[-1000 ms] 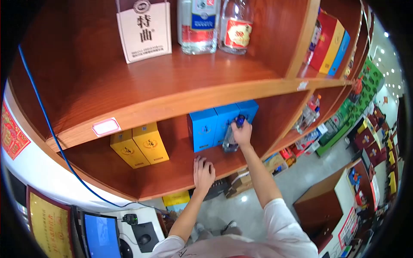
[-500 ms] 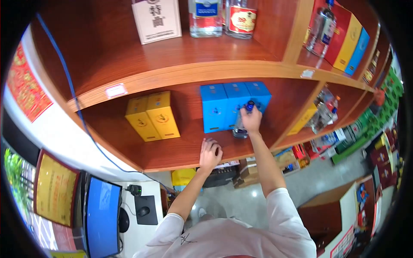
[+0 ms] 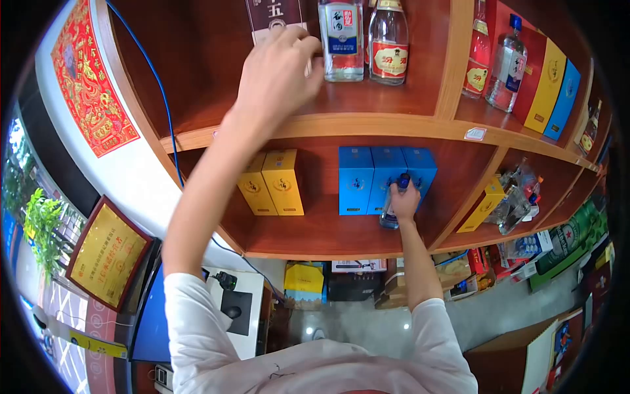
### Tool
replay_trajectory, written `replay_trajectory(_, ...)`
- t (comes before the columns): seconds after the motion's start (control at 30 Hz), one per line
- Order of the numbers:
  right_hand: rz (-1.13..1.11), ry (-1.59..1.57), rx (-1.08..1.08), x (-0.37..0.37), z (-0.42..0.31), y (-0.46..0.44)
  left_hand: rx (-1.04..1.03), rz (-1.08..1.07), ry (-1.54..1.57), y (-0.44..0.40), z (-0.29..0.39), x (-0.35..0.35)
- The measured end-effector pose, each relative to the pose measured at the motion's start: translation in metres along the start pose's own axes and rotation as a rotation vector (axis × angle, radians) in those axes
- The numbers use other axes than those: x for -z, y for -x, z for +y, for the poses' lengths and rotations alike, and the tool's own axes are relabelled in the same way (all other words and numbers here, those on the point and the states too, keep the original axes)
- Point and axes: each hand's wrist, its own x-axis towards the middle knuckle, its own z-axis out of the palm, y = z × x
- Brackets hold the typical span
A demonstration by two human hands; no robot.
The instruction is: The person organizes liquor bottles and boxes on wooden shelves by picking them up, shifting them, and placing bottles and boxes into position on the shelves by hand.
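Observation:
My right hand [image 3: 405, 200] is closed around a clear glass bottle [image 3: 390, 219] with a dark blue cap. The bottle stands about upright on the lower shelf, in front of three blue boxes [image 3: 356, 184]. Up at the higher shelf, my left hand [image 3: 281, 69] is raised with curved, parted fingers and nothing visible in them. It covers the lower part of a dark-and-white box [image 3: 275, 14]. Just right of its fingers stands a clear bottle with a white and blue label [image 3: 342, 39]. A red-labelled bottle [image 3: 389, 56] is beside that one.
Two yellow boxes [image 3: 282, 182] stand left on the lower shelf [image 3: 315, 244]. A blue cable [image 3: 161, 85] hangs along the cabinet's left side. More bottles [image 3: 507, 72] and boxes fill the right compartments. A monitor [image 3: 147, 322] and desk [image 3: 252, 289] are at lower left.
My left hand has risen from the lower shelf's front edge to the box and bottles above. My right hand keeps its hold on the bottle. The view has shifted.

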Motion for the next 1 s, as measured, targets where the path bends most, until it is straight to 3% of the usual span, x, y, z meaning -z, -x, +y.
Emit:
replay_trajectory(0.13,0.011,0.017,0.01,0.002,-0.005,0.001,-0.136,-0.18,-0.435,-0.005,-0.054,-0.056)
replay_trajectory(0.23,0.007,-0.015,0.017,0.003,-0.008,0.001,-0.191,-0.228,-0.471,-0.01,-0.047,-0.057)
replay_trajectory(0.27,0.015,-0.014,0.024,0.002,-0.008,0.001,-0.277,-0.291,-0.589,-0.013,-0.044,-0.057)
replay_trajectory(0.37,0.006,0.002,0.006,0.001,-0.005,0.003,-0.321,-0.462,-0.534,-0.017,-0.046,-0.068)
replay_trajectory(0.63,0.024,0.004,0.011,0.004,-0.005,0.0,-0.079,-0.701,-0.688,-0.006,-0.064,-0.043)
replay_trajectory(0.87,0.033,0.001,-0.002,0.0,-0.006,0.003,-0.016,-0.801,-0.815,0.018,-0.122,-0.024)
replay_trajectory(1.0,0.029,0.006,-0.004,0.002,-0.01,0.004,0.086,-0.845,-0.788,0.011,-0.113,-0.021)
